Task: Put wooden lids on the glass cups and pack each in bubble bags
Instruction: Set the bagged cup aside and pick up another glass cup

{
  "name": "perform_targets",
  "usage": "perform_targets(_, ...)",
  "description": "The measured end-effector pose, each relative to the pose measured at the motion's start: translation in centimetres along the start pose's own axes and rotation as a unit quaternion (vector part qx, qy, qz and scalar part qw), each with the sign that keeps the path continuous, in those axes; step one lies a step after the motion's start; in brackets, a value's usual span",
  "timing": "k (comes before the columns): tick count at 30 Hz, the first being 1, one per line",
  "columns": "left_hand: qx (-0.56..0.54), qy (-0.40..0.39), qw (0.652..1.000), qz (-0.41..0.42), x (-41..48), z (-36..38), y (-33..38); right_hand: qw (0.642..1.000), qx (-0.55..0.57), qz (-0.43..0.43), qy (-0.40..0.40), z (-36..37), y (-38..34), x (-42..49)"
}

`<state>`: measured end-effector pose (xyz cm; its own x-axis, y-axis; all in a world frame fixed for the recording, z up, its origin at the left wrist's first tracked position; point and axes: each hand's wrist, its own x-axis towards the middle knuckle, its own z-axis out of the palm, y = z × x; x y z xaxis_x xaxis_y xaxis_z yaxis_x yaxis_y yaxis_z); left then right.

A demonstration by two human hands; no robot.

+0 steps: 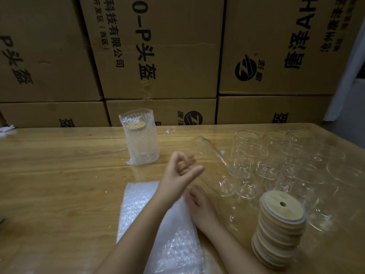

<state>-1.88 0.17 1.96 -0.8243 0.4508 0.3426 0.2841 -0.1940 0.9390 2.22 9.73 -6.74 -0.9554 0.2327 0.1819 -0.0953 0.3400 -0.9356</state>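
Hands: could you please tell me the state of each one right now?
Left hand: fingers curled against the tilted glass cup, apparently holding it.
Right hand: low by the cup, blurred; grip cannot be told.

Glossy wood table (59,175); clear glass cups (246,159), matt wooden lids (280,210) right of the right hand (199,206) — bumpy plastic bubble bags (138,204) beneath it.

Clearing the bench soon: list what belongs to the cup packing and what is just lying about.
Job: glass cups, wooden lids, bubble bags, packed cup.
Lying about: cardboard boxes, white scraps.
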Motion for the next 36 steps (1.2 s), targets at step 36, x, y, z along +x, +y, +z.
perform_targets(36,-0.019,-0.098,0.99,-0.102,-0.5,-2.4,-4.3,0.973,0.219,-0.024,0.065,-0.8,-1.6,0.0)
